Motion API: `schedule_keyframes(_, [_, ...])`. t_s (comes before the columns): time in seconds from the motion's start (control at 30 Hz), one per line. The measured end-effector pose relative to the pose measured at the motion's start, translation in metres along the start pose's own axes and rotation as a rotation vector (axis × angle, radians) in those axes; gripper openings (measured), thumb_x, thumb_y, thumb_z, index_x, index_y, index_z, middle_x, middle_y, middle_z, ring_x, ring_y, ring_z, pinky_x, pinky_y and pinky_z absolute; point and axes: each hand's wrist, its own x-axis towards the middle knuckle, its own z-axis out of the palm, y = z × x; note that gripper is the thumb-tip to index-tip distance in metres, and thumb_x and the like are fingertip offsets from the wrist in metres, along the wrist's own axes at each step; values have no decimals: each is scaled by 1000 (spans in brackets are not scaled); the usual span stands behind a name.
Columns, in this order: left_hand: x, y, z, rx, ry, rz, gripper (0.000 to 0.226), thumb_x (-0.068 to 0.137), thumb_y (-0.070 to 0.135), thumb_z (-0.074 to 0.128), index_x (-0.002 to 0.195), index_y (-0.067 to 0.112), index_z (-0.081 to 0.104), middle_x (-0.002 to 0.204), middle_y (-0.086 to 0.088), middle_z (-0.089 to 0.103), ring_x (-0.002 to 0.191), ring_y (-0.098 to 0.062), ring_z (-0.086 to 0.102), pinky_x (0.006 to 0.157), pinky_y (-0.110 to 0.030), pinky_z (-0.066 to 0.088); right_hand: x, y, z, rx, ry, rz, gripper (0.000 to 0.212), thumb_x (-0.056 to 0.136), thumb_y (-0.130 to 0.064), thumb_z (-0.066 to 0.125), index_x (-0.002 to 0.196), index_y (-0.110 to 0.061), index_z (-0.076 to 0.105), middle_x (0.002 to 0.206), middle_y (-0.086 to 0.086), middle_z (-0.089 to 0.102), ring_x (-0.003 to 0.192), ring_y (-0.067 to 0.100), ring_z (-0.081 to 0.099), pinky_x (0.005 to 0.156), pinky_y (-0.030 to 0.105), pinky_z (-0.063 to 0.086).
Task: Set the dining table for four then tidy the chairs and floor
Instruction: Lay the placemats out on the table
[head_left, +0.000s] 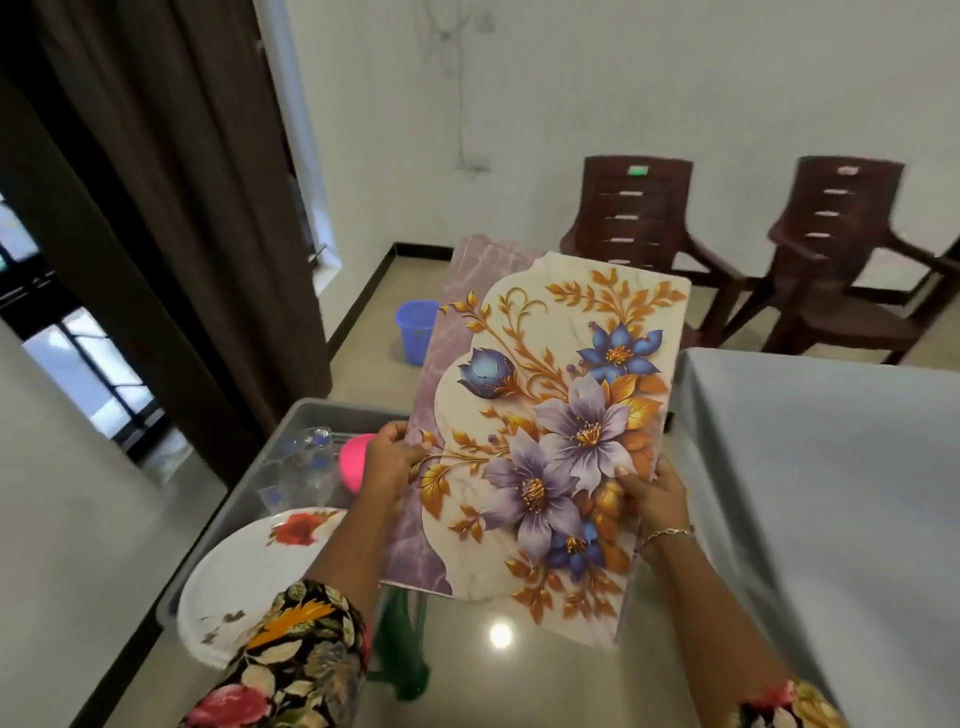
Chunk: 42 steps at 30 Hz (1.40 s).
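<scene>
I hold a floral placemat (550, 405), cream with purple and blue flowers and gold leaves, in the air between a grey bin and the table. A second mat with a purple marbled edge (462, 280) shows behind it. My left hand (389, 457) grips the left edge, and my right hand (652, 491) pinches the right edge with the thumb on top. The dining table (831, 467) with a grey cloth lies to the right.
A grey bin (306, 415) at lower left holds a white rose-print plate (249, 571), clear glasses (306, 457) and a pink cup (356, 460). Two brown plastic chairs (634, 218) stand by the far wall. A blue basket (415, 330) sits on the floor beside a dark curtain (182, 208).
</scene>
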Motion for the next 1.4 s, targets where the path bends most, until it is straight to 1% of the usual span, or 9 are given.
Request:
schedule_keyframes(0.07, [-28,13,35,-26,-61,52,20,84,-5,61,97,7,55,86,-14,64,66,-23,60,54,-24,53,-11,-31,-40,2,28,-79,31,81,14,55,87,-16,59,61,-12,69,54,2,62,54,21,54])
schedule_keyframes(0.27, [-100,37,138,-108,-261,142,20,81,-6,64,87,12,55,85,-15,64,67,-25,61,61,-31,54,-48,-113,-158,3,138,-253,19,79,-4,67,97,-11,62,87,6,65,84,28,59,74,36,53])
schedule_keyframes(0.4, [-134,46,201,-137,-390,179,20,81,-7,64,86,12,57,86,-15,66,69,-27,64,66,-37,56,-67,-150,-228,3,187,-310,66,37,-43,88,93,-16,65,85,2,71,81,22,64,76,38,55])
schedule_keyframes(0.6, [-156,57,292,-120,-588,224,16,86,-7,58,93,7,58,91,-15,68,78,-29,68,71,-42,57,-75,-188,-297,122,290,-409,18,74,-7,72,88,-13,61,66,-6,71,72,24,60,54,23,55])
schedule_keyframes(0.77, [-155,64,371,-117,-739,242,29,86,-15,50,95,11,57,94,-11,69,82,-27,68,67,-36,59,-49,-218,-352,70,341,-446,91,14,-55,88,88,-10,62,66,-5,72,60,8,66,54,24,56])
schedule_keyframes(0.87, [-146,66,409,-138,-806,295,31,79,-15,58,99,8,60,93,-9,70,82,-26,68,63,-31,58,-27,-230,-378,15,334,-413,75,34,-46,89,94,-11,62,72,-6,73,64,7,68,58,25,56])
schedule_keyframes(0.93, [-137,64,429,-148,-839,292,33,76,-18,59,98,6,62,91,-9,71,79,-24,70,64,-29,58,-10,-232,-394,-35,311,-362,26,70,-13,75,93,-11,62,69,-7,73,63,6,67,61,27,53])
schedule_keyframes(1.03, [-127,61,451,-116,-890,244,28,78,-14,59,102,1,62,83,-5,74,73,-20,72,61,-27,58,14,-221,-418,-141,339,-232,40,78,24,44,84,-11,61,61,-7,70,58,9,64,52,21,52])
schedule_keyframes(1.4, [-117,60,495,-3,-879,223,24,83,-4,62,107,0,62,86,-7,72,80,-23,69,73,-32,57,43,-208,-443,-160,355,-190,20,80,12,58,82,-7,64,63,-4,69,58,10,63,56,22,53])
